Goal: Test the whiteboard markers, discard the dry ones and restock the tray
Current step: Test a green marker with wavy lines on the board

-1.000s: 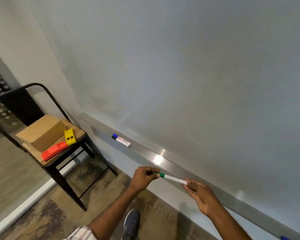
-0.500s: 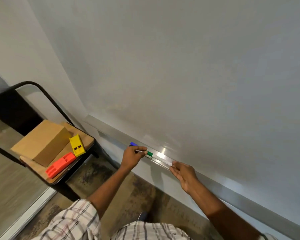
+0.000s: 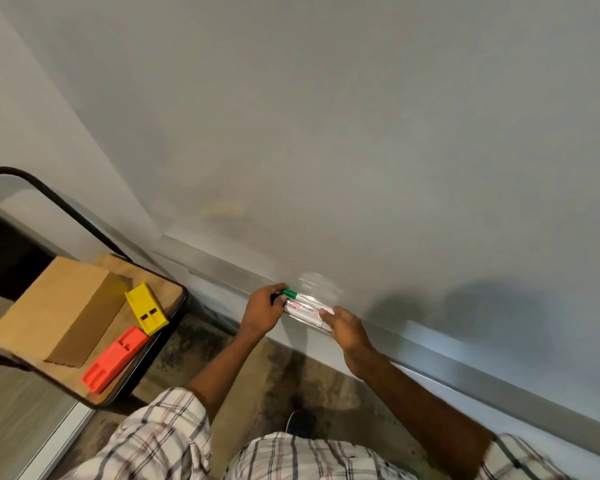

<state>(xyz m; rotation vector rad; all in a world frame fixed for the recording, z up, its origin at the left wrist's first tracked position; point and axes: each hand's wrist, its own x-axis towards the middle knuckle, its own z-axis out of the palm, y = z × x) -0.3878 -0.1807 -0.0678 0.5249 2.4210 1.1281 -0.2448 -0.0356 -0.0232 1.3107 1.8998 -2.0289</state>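
A green-capped whiteboard marker (image 3: 303, 297) lies along the metal tray (image 3: 430, 346) under the whiteboard (image 3: 326, 133). Beside it lies a second white marker (image 3: 302, 309) with red print. A blue cap (image 3: 274, 299) peeks out from behind my left hand. My left hand (image 3: 262, 313) pinches the green marker at its cap end. My right hand (image 3: 342, 329) reaches in from the right, and its fingertips touch the markers' tail ends. The hands cover both ends of the markers.
A black metal chair (image 3: 59, 199) stands at the left with a cardboard box (image 3: 56, 306), a yellow block (image 3: 146, 308) and an orange block (image 3: 115, 358) on its seat. The tray runs on to the lower right. Patterned carpet lies below.
Both hands carried the green marker up from mid-air to the tray and set it beside the markers lying there. The camera moved closer to the board.
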